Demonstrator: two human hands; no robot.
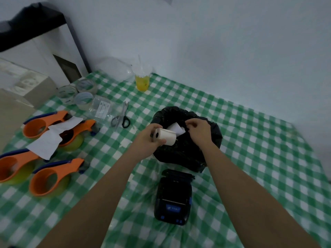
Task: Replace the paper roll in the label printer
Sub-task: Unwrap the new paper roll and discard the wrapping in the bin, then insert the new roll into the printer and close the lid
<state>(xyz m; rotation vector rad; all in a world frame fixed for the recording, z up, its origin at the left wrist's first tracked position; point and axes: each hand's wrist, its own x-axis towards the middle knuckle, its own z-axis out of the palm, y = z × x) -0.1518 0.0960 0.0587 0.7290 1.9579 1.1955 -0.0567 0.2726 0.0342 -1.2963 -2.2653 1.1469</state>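
green-white checked tablecloth [250, 140], orange dispensers [44, 178] — black printer [172, 197]

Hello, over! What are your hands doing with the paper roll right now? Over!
Left hand gripping white paper roll; right hand pinching its loose end above black plastic bag. Black label printer waiting below. Nothing blocking.

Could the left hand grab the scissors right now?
Probably not yet. The left hand is full, wrapped around the white paper roll. The grey-and-black-handled scissors lie open on the green checked tablecloth nearby with nothing between, so it likely could after putting the roll down.
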